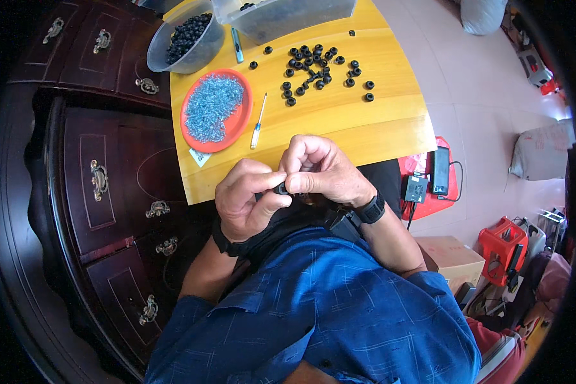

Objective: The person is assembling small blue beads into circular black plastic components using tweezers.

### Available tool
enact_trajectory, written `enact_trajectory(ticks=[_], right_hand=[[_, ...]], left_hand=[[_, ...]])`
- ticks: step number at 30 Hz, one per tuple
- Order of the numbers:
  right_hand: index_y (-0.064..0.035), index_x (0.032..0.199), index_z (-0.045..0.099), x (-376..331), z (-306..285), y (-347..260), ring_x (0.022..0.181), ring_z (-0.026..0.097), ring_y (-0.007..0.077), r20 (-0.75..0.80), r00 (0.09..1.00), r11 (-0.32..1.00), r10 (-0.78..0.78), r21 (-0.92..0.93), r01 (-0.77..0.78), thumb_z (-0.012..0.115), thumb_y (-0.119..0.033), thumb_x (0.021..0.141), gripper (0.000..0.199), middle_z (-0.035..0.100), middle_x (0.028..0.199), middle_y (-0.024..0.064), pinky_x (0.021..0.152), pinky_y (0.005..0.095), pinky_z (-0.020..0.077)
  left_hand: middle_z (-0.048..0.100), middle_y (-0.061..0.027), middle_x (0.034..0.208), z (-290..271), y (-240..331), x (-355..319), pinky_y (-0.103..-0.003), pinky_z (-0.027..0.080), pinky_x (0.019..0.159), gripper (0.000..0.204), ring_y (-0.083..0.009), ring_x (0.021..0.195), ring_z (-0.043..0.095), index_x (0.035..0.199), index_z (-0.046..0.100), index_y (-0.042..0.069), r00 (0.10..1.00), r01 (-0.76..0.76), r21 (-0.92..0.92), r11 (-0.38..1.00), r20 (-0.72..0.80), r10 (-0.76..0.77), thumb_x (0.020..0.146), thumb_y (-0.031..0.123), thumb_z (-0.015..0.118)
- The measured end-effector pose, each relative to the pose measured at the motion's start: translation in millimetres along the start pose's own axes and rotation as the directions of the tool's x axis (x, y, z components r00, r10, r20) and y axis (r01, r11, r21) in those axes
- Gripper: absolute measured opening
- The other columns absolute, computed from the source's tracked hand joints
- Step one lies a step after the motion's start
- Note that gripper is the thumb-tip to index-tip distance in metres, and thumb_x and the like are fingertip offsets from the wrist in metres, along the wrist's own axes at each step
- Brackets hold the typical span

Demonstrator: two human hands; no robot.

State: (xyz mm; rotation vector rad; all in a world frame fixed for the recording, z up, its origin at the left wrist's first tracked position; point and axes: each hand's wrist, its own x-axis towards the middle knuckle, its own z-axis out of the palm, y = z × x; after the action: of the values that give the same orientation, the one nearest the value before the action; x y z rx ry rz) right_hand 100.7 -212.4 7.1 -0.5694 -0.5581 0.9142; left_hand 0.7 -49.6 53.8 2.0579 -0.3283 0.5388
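Observation:
A small black ring-like part [280, 188] is pinched between the thumb and forefinger of my left hand [244, 195]. Pressed against the same part are the thumb and fingertips of my right hand [323, 169], both hands meeting at the table's near edge. Whether something smaller sits between the right fingertips is hidden. Beyond the hands, several loose black round parts [308, 62] lie scattered on the yellow table [358, 128]. An orange-red plate [239, 126] holds a heap of small clear bluish pieces [212, 105]. Between the plate and the black parts lies a screwdriver [258, 125].
A clear round tub [205, 59] of black parts and a clear plastic bin [288, 22] stand at the far side. Near them lies a teal cutter [237, 46]. Dark wooden drawers [99, 169] flank the left. At right are a red stool [451, 198] with electronics and a cardboard box [451, 259].

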Motion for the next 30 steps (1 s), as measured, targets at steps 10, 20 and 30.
enact_trajectory(ticks=[10,20,30], right_hand=[[-0.0090,0.086,0.057,2,-33,-1,0.070,0.046,0.0005,-0.284,0.938,0.912,0.198,-0.299,-0.283,0.069,-0.009,0.093,0.014,0.050,0.075,-0.0094,0.065,0.0184,0.0414],[-0.0056,0.096,0.062,-6,-44,2,0.075,0.054,0.0024,-0.332,0.929,0.764,0.162,-0.553,-0.331,0.069,-0.009,0.093,0.009,0.060,0.084,-0.0054,0.065,0.0190,0.0453],[-0.0046,0.098,0.061,-2,-69,-4,0.077,0.054,0.0021,-0.446,0.893,0.932,-0.049,-0.341,-0.119,0.068,-0.012,0.094,0.011,0.059,0.086,-0.0059,0.071,0.0185,0.0466]], left_hand=[[0.062,-0.0109,0.080,18,-19,7,-0.035,0.050,0.060,0.024,-0.0250,0.065,0.063,0.102,0.063,0.005,0.936,0.305,0.166,0.938,0.127,-0.327,0.083,0.012,0.075],[0.064,-0.0019,0.081,-59,-61,68,-0.028,0.050,0.065,0.019,-0.0074,0.071,0.060,0.108,0.064,0.001,0.932,0.338,0.350,0.874,0.006,-0.363,0.089,0.001,0.062],[0.069,-0.0102,0.086,-31,-55,139,-0.030,0.052,0.065,0.020,-0.0204,0.068,0.065,0.099,0.071,0.002,0.962,0.104,0.434,0.895,0.184,-0.201,0.079,0.004,0.073]])
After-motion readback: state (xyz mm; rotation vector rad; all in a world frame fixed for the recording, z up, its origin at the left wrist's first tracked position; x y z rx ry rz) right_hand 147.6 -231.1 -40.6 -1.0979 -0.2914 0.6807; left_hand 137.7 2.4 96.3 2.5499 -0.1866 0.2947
